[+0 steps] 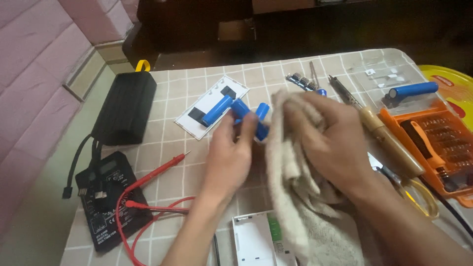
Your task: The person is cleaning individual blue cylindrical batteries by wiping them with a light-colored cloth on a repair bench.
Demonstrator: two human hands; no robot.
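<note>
Cells: blue cylindrical batteries (249,118), mid-worktop toward the far edge. Left hand (229,157) fingers clamped on them; right hand (327,143) fingers closed in beige cloth rag (295,197). Likely rigid, smooth, slippery, fairly dense; best gripped around the barrel mid-length, ends untouched.

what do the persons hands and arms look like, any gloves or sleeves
Both are bare: the left hand and right hand wear no gloves, and no rings or watch show. Both forearms are uncovered as far as the frame's bottom edge, with no sleeve in view.
</note>
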